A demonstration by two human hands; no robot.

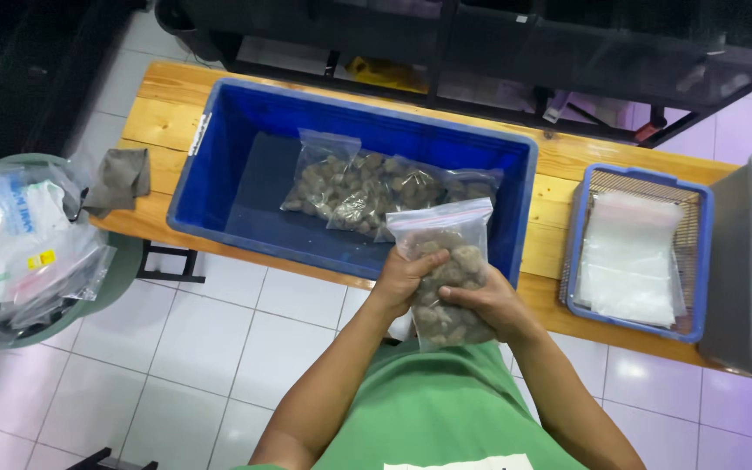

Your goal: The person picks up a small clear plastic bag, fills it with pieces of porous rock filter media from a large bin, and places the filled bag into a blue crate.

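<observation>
A clear zip bag (pixel 446 265) filled with brownish lumps is upright in front of my chest, held by both hands. My left hand (pixel 402 278) grips its left side; my right hand (pixel 485 305) wraps its lower right side. The bag's sealed top points toward the big blue tub (pixel 219 187) on the wooden bench. Inside the tub lie two filled bags (pixel 367 191) of the same lumps, flat on the bottom.
A wooden bench (pixel 154 113) spans the view over white floor tiles. A small blue basket (pixel 698 261) holds empty clear bags (pixel 628 261). A grey bin (pixel 733 278) at right holds loose lumps. A grey cloth (pixel 119 178) and a green bin of plastic bags (pixel 19 248) are at left.
</observation>
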